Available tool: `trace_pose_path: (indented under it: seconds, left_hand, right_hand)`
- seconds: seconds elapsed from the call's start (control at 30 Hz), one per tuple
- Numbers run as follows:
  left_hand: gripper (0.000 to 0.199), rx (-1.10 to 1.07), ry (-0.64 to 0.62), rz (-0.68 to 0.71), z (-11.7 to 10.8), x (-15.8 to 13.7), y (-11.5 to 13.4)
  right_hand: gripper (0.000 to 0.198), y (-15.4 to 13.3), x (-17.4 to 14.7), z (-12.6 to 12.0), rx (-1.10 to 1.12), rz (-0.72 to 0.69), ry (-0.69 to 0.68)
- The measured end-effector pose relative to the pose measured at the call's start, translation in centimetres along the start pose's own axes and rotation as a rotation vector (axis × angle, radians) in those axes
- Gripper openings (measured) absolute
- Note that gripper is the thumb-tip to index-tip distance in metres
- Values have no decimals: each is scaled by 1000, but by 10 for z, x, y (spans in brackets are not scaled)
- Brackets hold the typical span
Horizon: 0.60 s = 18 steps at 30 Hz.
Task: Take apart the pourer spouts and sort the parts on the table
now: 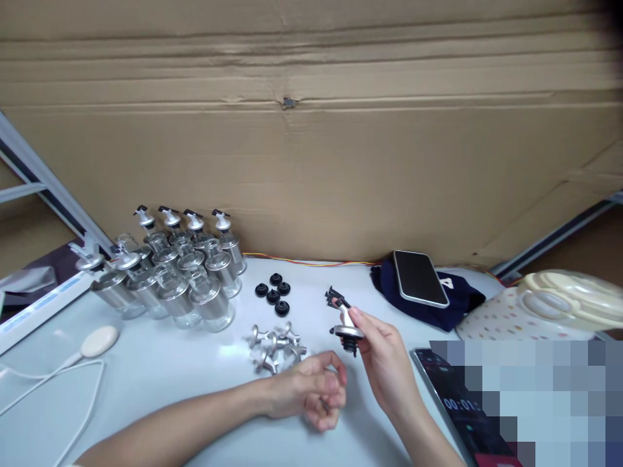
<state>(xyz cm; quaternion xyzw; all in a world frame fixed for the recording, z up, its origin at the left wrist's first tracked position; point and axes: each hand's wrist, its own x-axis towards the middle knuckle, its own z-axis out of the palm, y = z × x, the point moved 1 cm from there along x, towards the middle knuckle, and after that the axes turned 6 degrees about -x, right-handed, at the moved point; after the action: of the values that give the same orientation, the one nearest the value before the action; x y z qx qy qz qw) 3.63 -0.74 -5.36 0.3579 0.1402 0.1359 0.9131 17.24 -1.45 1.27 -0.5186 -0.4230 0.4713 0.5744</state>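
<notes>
My right hand point(387, 357) pinches a silver pourer spout point(348, 331) between thumb and fingers, its ribbed black stopper pointing down. Small black lever pieces point(335, 298) show at the spout's upper end; whether they are attached or lie behind it, I cannot tell. My left hand point(318, 392) is beside it, lower and to the left, with fingers curled in. Anything inside those fingers is hidden. Just beyond the left hand lies a pile of silver spout bodies point(275, 344). Several round black stoppers point(273, 296) are grouped farther back on the table.
Glass bottles with metal bands point(211, 295) stand at left, some with pourers fitted. A white cable with an oval puck point(100, 341) lies nearer. At right are a phone point(421, 277) on a dark cap point(464, 301), a dotted container point(506, 311) and a timer screen point(452, 395). Cardboard point(311, 181) walls the back.
</notes>
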Motion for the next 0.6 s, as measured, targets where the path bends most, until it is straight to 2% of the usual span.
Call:
trace_pose_path:
  seconds: [0.07, 0.17, 0.23, 0.33, 0.47, 0.6]
  left_hand:
    - [63, -48, 42, 110, 0, 0, -1]
    - [80, -23, 163, 224, 0, 3, -7]
    - [84, 41, 315, 286, 2, 5, -10]
    - [76, 130, 493, 349, 7, 4, -12]
    - [71, 210, 502, 361, 16, -2, -12]
    - [69, 289, 417, 386, 20, -5, -11]
  right_hand:
    - [41, -1, 0, 0, -164, -78, -100]
    - [32, 2, -1, 3, -427, -140, -220]
    - [29, 6, -2, 5, -567, -183, -215]
    - [30, 11, -3, 5, -702, -293, -197]
    - [27, 8, -5, 3, -750, -417, -293]
    - [25, 1, -7, 3, -741, -393, -453]
